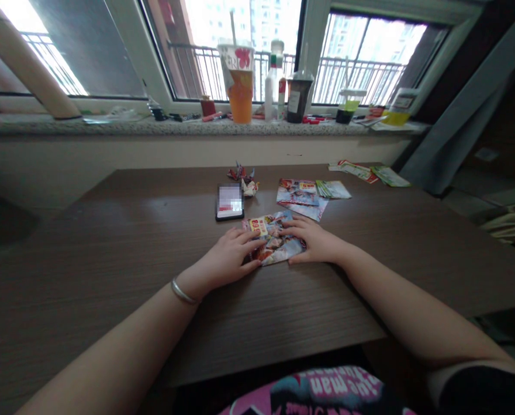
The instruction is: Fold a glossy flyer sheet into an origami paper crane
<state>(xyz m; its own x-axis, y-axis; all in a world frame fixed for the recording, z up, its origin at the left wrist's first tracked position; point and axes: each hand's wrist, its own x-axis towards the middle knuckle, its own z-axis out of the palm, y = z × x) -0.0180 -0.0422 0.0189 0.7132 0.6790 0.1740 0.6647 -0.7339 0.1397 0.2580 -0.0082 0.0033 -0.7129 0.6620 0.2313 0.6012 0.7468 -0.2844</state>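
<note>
A colourful printed paper sheet (275, 241) lies flat on the dark wooden table (123, 253) in front of me. My left hand (227, 258) rests on its left edge, fingers stretched flat and pressing down. My right hand (311, 239) lies on its right side, fingers also flat on the paper. A silver bangle (183, 293) circles my left wrist.
A phone (230, 202) lies just behind the sheet. Folded paper cranes (242, 176) sit behind it. More printed sheets (303, 196) lie to the right, others (361, 171) near the far edge. Drink cups (240, 80) and bottles (271, 86) line the windowsill.
</note>
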